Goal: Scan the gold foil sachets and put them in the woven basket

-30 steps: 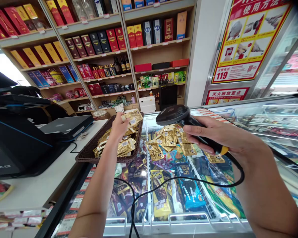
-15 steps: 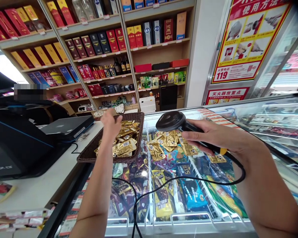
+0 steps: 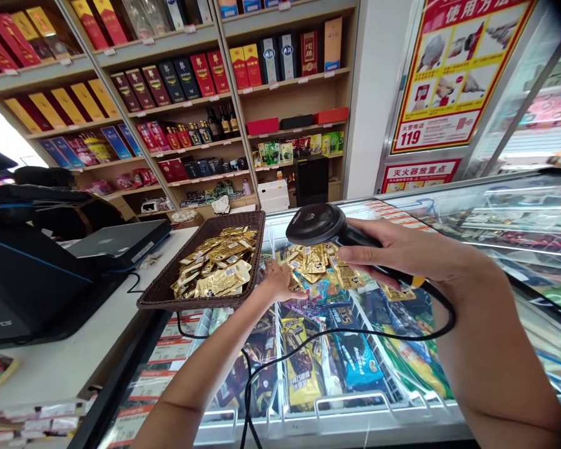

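My right hand (image 3: 402,255) is wrapped round the handle of a black barcode scanner (image 3: 316,223), its head pointing left. A black cable (image 3: 318,340) trails from the handle. My left hand (image 3: 279,282) reaches over the freezer's glass top with its fingers spread, at the near left edge of a loose pile of gold sachets (image 3: 314,260). Whether the fingertips touch a sachet I cannot tell. Left of this hand, a brown woven basket (image 3: 257,249) holds many more gold sachets (image 3: 219,265). One stray sachet (image 3: 397,293) lies below my right hand.
Under the glass are wire-divided rows of ice cream packs (image 3: 303,368). A white counter (image 3: 88,324) with a black checkout machine (image 3: 37,274) and a flat dark device (image 3: 126,243) stands at left. Shelves of boxed bottles (image 3: 182,81) line the back. A person sits behind the machine.
My left hand has moved right, from above the basket to the loose sachets on the glass. The scanner stays in my right hand. The view has shifted slightly.
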Tool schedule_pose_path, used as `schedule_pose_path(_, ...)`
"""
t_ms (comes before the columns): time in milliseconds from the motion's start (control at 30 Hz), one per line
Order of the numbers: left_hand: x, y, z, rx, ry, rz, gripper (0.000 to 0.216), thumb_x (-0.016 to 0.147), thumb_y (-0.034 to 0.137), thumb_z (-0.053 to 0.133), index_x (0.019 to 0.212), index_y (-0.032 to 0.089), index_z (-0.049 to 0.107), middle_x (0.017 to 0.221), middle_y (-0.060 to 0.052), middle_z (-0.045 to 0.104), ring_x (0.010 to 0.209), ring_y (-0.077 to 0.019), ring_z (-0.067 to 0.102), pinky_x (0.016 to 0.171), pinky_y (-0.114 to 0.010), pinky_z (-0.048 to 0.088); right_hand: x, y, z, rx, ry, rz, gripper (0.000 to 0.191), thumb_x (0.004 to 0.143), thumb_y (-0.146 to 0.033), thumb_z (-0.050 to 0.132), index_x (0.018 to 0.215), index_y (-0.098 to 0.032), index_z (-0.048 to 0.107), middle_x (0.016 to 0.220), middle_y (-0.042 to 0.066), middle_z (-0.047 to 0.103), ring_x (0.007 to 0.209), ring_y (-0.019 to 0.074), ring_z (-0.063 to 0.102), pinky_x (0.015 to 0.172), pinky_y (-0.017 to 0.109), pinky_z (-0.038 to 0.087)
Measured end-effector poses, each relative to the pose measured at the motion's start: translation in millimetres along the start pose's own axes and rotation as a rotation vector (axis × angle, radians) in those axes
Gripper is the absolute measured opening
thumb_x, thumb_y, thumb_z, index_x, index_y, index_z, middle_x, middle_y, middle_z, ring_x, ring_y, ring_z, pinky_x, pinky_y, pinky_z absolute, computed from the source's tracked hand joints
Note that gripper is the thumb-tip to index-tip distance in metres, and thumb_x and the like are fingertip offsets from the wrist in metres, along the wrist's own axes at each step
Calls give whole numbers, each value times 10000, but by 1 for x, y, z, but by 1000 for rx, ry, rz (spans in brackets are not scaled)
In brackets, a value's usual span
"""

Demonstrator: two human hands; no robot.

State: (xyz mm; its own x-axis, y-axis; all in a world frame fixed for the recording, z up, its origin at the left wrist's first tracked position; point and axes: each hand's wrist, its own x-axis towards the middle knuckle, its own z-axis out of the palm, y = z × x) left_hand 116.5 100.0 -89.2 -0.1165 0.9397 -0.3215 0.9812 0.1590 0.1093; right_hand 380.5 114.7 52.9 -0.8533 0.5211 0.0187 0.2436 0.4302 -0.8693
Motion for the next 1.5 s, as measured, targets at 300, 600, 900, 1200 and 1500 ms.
schedule_pose_path(300, -6, 8, -11, -70, 284, 74, 784, 738, 546, 726, 1355, 116, 504, 1399, -232, 515, 1327, -387, 476, 1025, -431, 418, 0, 1, -1, -1, 1, -32, 572, 809, -691, 640, 1051, -179, 561, 461, -83, 485, 371, 93, 423, 413, 227, 278)
schedule_pose_path(600, -23, -18, -76, -1364, 903, 212, 190, 818, 370, 701, 790, 203, 614, 716, 22, 631, 604, -107, 584, 536, -197, 438, 1, -5, 3, 67, 40, -24, 524, 797, -667, 674, 978, -192, 550, 478, -84, 483, 361, 85, 424, 388, 220, 296)
schedule_pose_path(900, -39, -18, -99, -1958, 738, 178, 229, 739, 93, 790, 732, 156, 570, 682, 25, 655, 572, -63, 621, 582, -162, 536, 8, -2, 7, 196, 173, -65, 519, 792, -689, 665, 863, -206, 489, 604, -55, 533, 362, 62, 435, 364, 216, 335)
schedule_pose_path(1200, -41, -15, -92, -1882, 733, 237, 278, 695, 141, 832, 788, 157, 571, 752, 9, 691, 608, -83, 651, 602, -189, 554, 4, -3, 9, 119, 104, -16, 497, 814, -673, 654, 893, -204, 513, 525, -77, 487, 362, 68, 406, 382, 212, 312)
schedule_pose_path(1500, -39, -13, -90, -1866, 722, 276, 355, 621, 192, 888, 755, 166, 560, 701, 31, 659, 603, -87, 642, 610, -197, 548, 3, -1, 9, 100, 90, -18, 534, 798, -697, 652, 951, -199, 535, 511, -79, 481, 374, 79, 401, 401, 219, 299)
